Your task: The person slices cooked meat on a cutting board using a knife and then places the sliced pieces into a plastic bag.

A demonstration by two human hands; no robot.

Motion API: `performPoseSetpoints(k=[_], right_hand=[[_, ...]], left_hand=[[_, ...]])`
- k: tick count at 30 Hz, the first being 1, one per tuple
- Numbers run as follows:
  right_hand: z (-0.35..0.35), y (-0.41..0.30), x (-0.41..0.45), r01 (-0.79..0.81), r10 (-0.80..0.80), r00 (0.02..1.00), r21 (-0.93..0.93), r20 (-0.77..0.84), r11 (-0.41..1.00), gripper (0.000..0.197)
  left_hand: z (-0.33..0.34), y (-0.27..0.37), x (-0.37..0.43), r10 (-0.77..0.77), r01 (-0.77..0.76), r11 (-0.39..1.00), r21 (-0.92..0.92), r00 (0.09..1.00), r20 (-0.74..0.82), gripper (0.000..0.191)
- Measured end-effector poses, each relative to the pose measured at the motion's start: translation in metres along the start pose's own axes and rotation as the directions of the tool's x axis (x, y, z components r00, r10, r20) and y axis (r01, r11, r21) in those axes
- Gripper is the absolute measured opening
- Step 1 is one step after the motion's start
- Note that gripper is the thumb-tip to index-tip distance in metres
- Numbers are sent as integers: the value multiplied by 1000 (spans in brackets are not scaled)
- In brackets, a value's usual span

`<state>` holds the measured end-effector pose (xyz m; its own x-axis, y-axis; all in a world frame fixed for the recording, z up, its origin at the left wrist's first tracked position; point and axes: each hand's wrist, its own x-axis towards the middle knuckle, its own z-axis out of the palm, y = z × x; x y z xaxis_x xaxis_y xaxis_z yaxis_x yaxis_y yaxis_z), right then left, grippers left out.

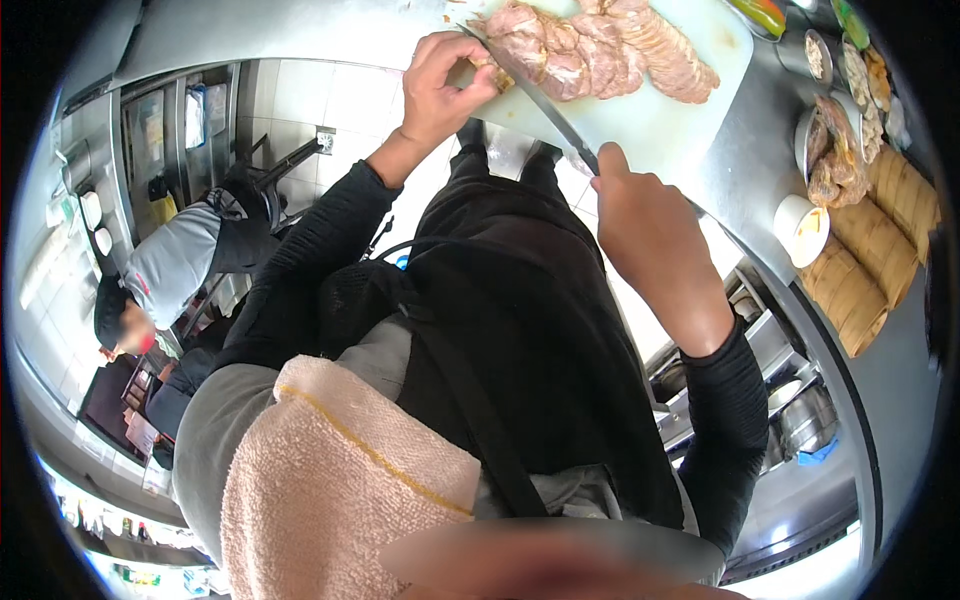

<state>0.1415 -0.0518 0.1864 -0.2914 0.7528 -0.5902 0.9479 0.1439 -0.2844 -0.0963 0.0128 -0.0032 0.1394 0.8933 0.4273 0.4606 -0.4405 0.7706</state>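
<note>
A white cutting board (720, 82) lies at the top of the view, with overlapping slices of pale pinkish meat (585, 52) spread across it. My right hand (652, 232) grips the handle of a long knife (544, 105), its blade slanting up and left past the edge of the slices. Thumb and fingers of my left hand (446, 86) pinch a small browned piece of meat (504, 77) close to the left side of the blade.
Right of the board stand a metal bowl of browned meat pieces (836, 165), a white cup (801, 231) with orange residue and bamboo steamers (844, 289). A metal container (806, 56) is farther up. A co-worker (176, 255) in grey is at the left, near steel cabinets.
</note>
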Motion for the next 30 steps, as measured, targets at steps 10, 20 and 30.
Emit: performPoseSetpoints(k=[10,20,30], right_hand=[[34,-5,50,137,-118,969,78,-217,987,15],[20,-6,39,49,-45,995,41,-92,998,13],[46,-4,62,80,-68,979,57,-190,995,22]], left_hand=[[-1,-6,5,32,-32,999,20,999,1,29],[6,-4,8,26,-26,1000,12,999,-41,26],[0,10,18,-27,25,987,-159,1000,-12,24]])
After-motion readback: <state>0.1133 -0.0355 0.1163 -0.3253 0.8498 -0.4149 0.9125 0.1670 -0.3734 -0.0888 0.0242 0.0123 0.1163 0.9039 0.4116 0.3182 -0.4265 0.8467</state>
